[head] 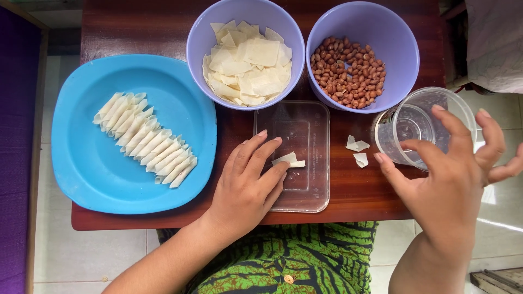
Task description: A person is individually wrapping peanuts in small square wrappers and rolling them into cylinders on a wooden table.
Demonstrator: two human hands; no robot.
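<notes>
My left hand (246,185) rests flat on a clear plastic lid (305,141) near the table's front edge. Its fingertips press a small folded piece of white dough wrapper (289,159) against the lid. My right hand (452,185) curls around a clear plastic cup (414,122) at the table's right edge, thumb on the near side, fingers on the far side. Two small wrapper scraps (357,149) lie on the wood between lid and cup.
A blue plate (87,174) at the left holds a row of several folded wrappers (144,139). Behind the lid stand two lilac bowls: one with flat white wrapper squares (248,62), one with red-brown peanuts (348,71). The dark wooden table (136,32) ends just before my lap.
</notes>
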